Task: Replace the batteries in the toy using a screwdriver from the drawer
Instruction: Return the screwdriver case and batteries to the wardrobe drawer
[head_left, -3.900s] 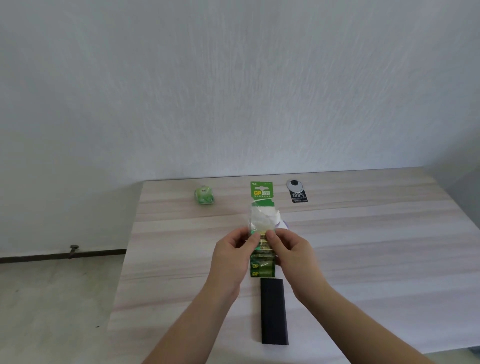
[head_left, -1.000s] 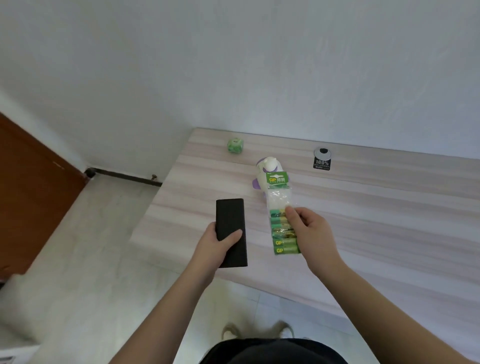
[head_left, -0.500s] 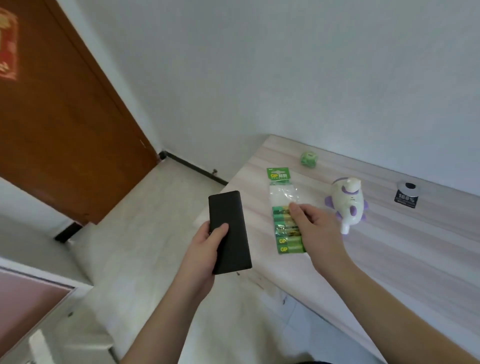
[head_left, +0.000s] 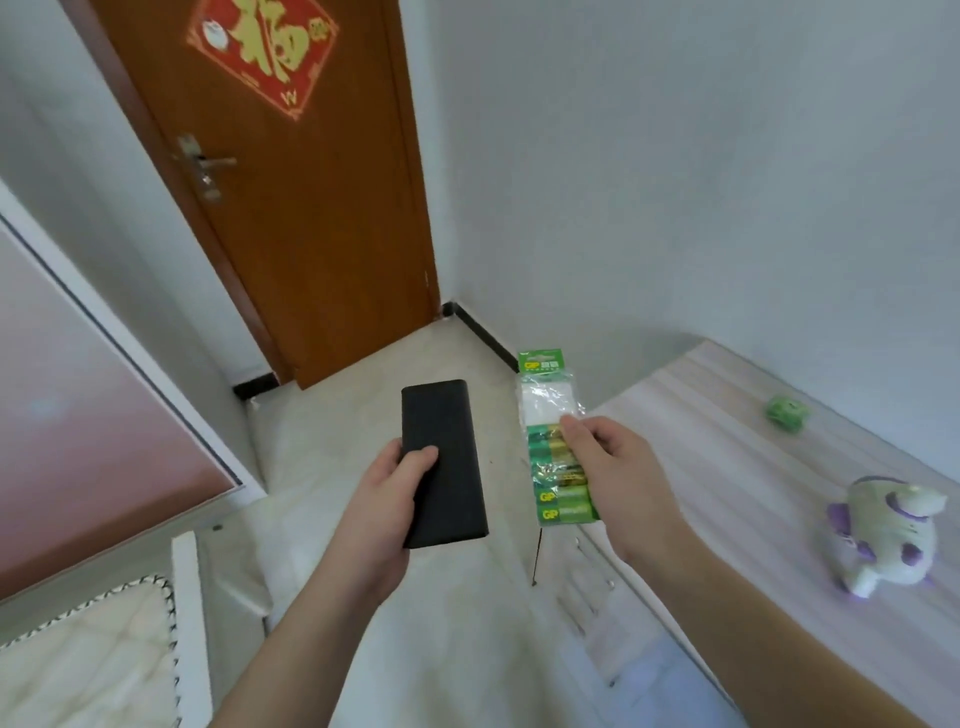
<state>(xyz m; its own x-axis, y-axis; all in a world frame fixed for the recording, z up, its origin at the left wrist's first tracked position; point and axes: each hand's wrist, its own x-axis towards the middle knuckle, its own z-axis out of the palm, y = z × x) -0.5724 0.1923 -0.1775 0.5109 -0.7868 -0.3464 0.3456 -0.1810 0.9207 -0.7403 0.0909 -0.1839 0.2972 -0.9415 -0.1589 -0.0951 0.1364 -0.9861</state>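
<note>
Both hands are stretched forward over the floor, beside the edge of the surface (head_left: 727, 415). The left hand (head_left: 387, 499) grips a flat black case (head_left: 441, 462) at its lower part, with the thumb lying across the front. The right hand (head_left: 613, 467) pinches a green pack of batteries (head_left: 553, 441) at its side; the pack stands upright, its upper clear part looks emptied and some batteries sit in the lower part. The white and purple toy (head_left: 883, 535) lies on the surface, well apart from the hands. A small green cube (head_left: 788, 412) rests farther back. A brown door (head_left: 291, 197) stands ahead.
</note>
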